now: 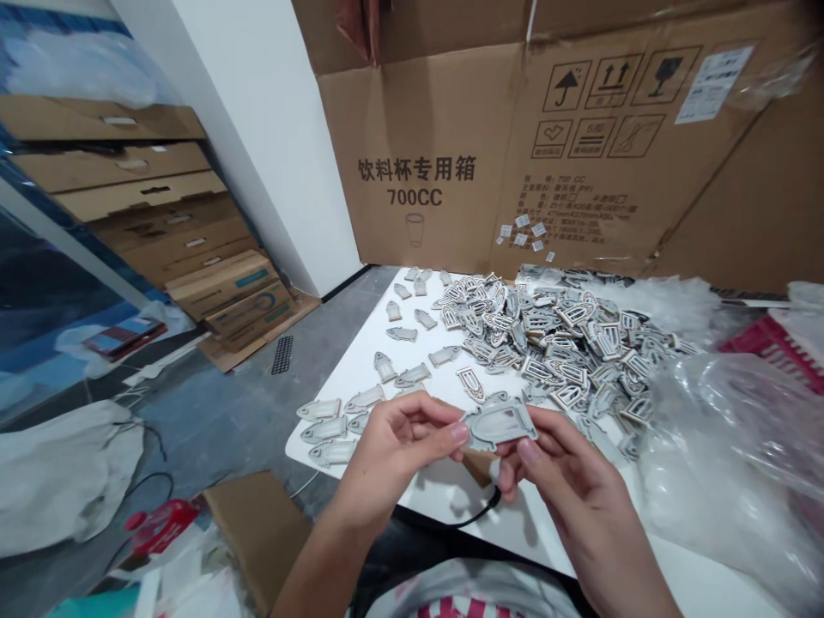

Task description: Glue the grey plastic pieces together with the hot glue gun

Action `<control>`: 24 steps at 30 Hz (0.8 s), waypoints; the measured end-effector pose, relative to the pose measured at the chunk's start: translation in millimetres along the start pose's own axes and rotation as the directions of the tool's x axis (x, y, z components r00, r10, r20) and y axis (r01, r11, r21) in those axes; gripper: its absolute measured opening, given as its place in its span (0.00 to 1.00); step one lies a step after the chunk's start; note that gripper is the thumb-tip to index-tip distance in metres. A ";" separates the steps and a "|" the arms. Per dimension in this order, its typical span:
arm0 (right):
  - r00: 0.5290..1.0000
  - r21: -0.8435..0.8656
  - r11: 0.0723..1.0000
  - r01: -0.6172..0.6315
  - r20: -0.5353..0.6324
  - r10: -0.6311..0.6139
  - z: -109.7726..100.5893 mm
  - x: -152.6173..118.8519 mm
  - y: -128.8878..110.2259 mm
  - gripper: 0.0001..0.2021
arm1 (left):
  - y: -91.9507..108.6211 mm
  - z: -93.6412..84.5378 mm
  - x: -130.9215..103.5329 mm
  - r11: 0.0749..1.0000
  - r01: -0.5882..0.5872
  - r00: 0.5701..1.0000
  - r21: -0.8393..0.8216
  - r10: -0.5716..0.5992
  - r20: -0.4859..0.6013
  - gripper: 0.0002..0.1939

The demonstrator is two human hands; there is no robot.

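Observation:
Just above the front of a white table [412,348], a flat grey plate with a pale window and a pointed end [502,422] is held between both hands. My left hand [408,442] pinches its left end between thumb and fingers. My right hand [566,472] grips the right end, its thumb along the lower edge. A brown flat piece [480,468] shows beneath the plate; whether a hand holds it I cannot tell. Several similar grey plates [322,429] lie spread to the left. Beyond my right hand rises a large heap of such plates [554,335].
Behind the table stands a big cardboard box [418,112]. Clear plastic bags [721,455] and a magenta basket [776,348] crowd the right side. A black cable [480,515] runs near the front edge. An open carton [257,532] stands at the lower left.

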State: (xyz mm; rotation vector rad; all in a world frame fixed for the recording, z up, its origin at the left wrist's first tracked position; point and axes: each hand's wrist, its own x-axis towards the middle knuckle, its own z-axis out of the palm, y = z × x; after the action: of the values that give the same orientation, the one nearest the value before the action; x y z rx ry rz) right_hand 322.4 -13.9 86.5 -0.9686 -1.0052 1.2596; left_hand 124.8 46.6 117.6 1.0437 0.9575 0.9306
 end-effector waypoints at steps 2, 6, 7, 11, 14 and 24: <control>1.000 0.027 1.000 -0.013 -0.010 0.014 1.9 -0.1 -2.4 0.11 | -1.8 3.1 -3.7 0.999 0.007 1.000 -0.038 -0.007 -0.012 0.17; 0.999 0.109 0.994 -0.026 -0.020 0.028 5.8 -0.6 -5.3 0.16 | -4.3 7.3 -8.6 0.994 0.039 0.999 -0.101 -0.040 -0.013 0.19; 0.999 0.123 0.992 -0.032 -0.011 0.033 6.5 -0.7 -5.9 0.18 | -5.2 7.8 -9.8 0.993 0.042 0.999 -0.108 -0.044 -0.015 0.19; 0.998 0.125 0.991 -0.056 0.004 0.056 7.1 -1.4 -7.1 0.20 | -9.4 7.8 -14.8 0.996 0.026 0.999 -0.081 -0.029 -0.036 0.18; 0.999 0.103 0.993 -0.055 0.004 0.054 5.7 -2.5 -6.4 0.20 | -10.7 7.4 -19.7 1.000 0.001 0.999 -0.002 -0.001 -0.051 0.17; 0.997 0.108 0.994 -0.028 0.075 0.020 5.4 -5.8 1.9 0.18 | -11.0 20.4 -38.1 0.627 -0.443 0.756 0.641 0.646 -0.109 0.04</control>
State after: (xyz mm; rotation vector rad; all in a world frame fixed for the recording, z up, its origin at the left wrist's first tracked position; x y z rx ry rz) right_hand 316.4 -19.4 85.8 -0.8576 -0.9733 1.3643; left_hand 134.2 3.1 118.3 1.8295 1.2774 1.4060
